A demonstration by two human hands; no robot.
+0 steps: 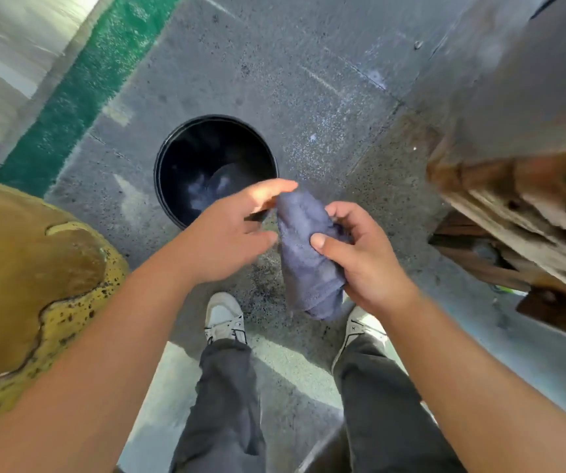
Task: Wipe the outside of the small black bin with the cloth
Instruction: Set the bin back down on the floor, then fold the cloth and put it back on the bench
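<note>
Small black bin [186, 158] stands upright on the grey speckled floor [309, 80], seen from straight above, mouth open, inside dark with pale reflections at the bottom. Its near rim is partly covered by the left hand.

Cloth [305, 254], grey-blue and bunched into a hanging roll, is held in the air just near-right of the bin, above the floor and not touching the bin.

Right hand [360, 257]: grip closed round the cloth's middle, thumb pressed across the front, fingers curled behind.

Left hand [227, 233]: fingers loosely extended, fingertips at the cloth's upper edge; motion blur, so cannot tell whether it pinches the fabric or only touches it.

Below: two white shoes [225, 317], dark trousers. Left, a worn yellow rounded surface [36, 268]; beyond it a green stripe [80, 87] on the floor. Right, a weathered wooden pallet [520, 206].
</note>
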